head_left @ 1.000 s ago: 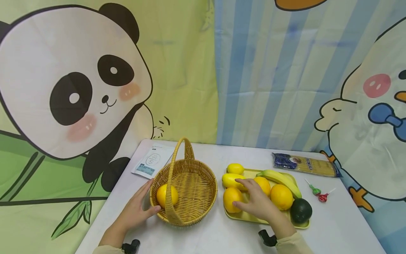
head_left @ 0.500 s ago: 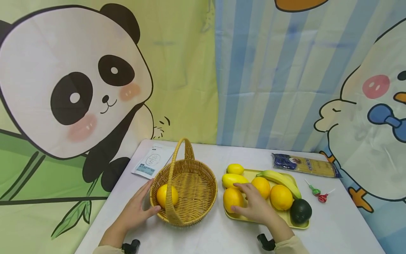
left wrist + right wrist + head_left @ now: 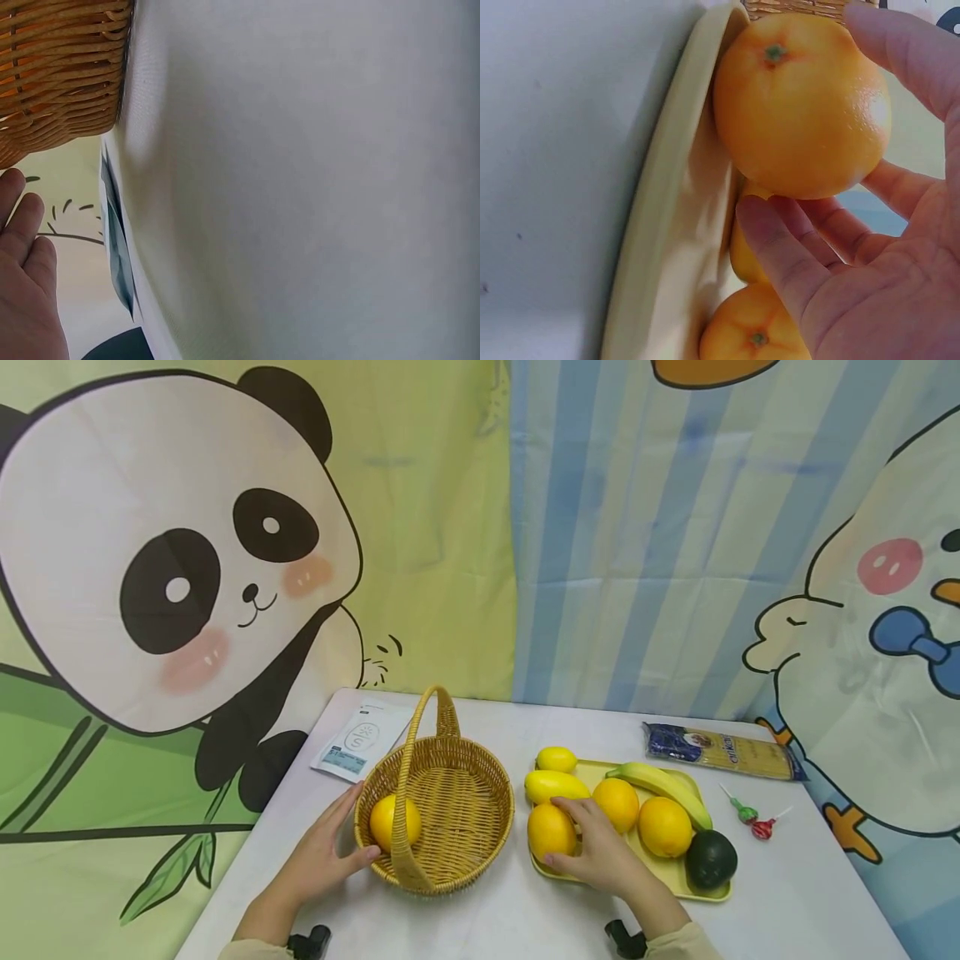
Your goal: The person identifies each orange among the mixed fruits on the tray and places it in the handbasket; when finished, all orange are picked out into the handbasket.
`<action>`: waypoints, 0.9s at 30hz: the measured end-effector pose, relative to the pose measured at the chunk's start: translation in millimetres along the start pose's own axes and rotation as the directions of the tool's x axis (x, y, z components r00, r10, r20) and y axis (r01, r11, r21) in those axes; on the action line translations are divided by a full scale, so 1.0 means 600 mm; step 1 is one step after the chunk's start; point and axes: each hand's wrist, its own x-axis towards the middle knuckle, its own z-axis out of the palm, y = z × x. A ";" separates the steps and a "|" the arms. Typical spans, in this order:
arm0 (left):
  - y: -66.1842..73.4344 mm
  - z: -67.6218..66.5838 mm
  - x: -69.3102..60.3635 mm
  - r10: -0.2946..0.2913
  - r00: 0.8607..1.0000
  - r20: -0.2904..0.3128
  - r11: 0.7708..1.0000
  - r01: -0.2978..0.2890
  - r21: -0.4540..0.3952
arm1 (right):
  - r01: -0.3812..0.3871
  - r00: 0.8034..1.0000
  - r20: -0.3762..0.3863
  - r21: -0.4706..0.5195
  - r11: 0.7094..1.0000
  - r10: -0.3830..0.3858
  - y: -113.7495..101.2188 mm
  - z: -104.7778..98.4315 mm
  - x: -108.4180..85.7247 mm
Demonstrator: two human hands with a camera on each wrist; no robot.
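In the head view, my left hand (image 3: 321, 845) lies along the left side of a wicker basket (image 3: 457, 785), thumb by the rim, fingers fairly straight. The left wrist view shows several of its fingers beside the basket's woven wall (image 3: 60, 75). Inside the basket sits an orange (image 3: 384, 822), partly behind the handle. My right hand (image 3: 603, 852) holds another orange (image 3: 799, 105) between thumb and fingers at the left end of a yellow tray (image 3: 600, 770). In the right wrist view the fingers curve round this orange, which sits by the tray's raised edge.
Also on the tray are a banana (image 3: 660, 787), two more oranges (image 3: 665, 827), a long yellow fruit (image 3: 555, 787), a lemon (image 3: 557, 758) and a dark green fruit (image 3: 711, 858). Beyond lie a pasta packet (image 3: 723, 750), two lollipops (image 3: 753, 820) and a white pouch (image 3: 360, 739).
My right hand has moved slightly left and down from over the long yellow fruit to the orange at the tray's left end, closing round it. My left hand and the basket stay put.
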 end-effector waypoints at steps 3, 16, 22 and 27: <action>0.001 -0.001 0.000 -0.002 1.000 0.001 1.000 0.002 0.003 | -0.003 1.000 -0.014 0.003 1.000 0.003 0.000 0.004 0.000; -0.001 0.000 0.000 -0.016 1.000 0.008 1.000 0.016 0.007 | -0.046 0.998 -0.036 0.006 0.999 0.046 -0.003 0.014 -0.001; -0.001 0.000 0.000 -0.007 1.000 0.005 1.000 0.007 0.012 | -0.052 0.998 -0.041 0.012 0.999 0.053 -0.001 0.016 0.002; 0.000 -0.001 -0.001 -0.016 1.000 0.011 1.000 0.016 0.011 | -0.057 0.998 -0.037 0.017 0.998 0.058 -0.001 0.016 0.005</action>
